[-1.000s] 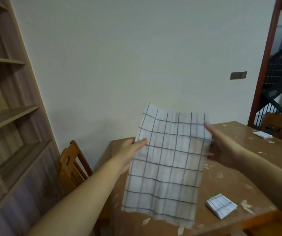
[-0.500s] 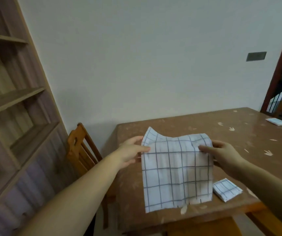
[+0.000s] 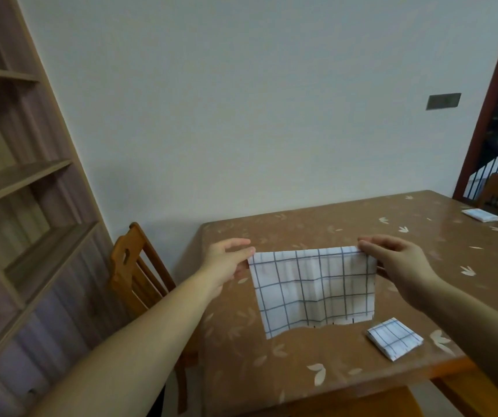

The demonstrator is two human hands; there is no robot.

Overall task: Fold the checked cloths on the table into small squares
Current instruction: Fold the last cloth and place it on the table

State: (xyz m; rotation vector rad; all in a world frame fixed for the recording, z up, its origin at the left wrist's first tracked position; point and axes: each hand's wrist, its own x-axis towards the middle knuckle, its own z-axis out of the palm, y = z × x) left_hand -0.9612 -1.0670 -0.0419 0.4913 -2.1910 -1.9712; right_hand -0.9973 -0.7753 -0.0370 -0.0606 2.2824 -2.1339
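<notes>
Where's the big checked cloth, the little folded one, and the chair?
big checked cloth [image 3: 312, 288], head view, middle of the hanging sheet.
little folded cloth [image 3: 394, 342], head view, its top face.
chair [image 3: 127, 260], head view, wooden backrest.

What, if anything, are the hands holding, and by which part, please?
The checked cloth: left hand pinches its top left corner, right hand its top right corner.
</notes>
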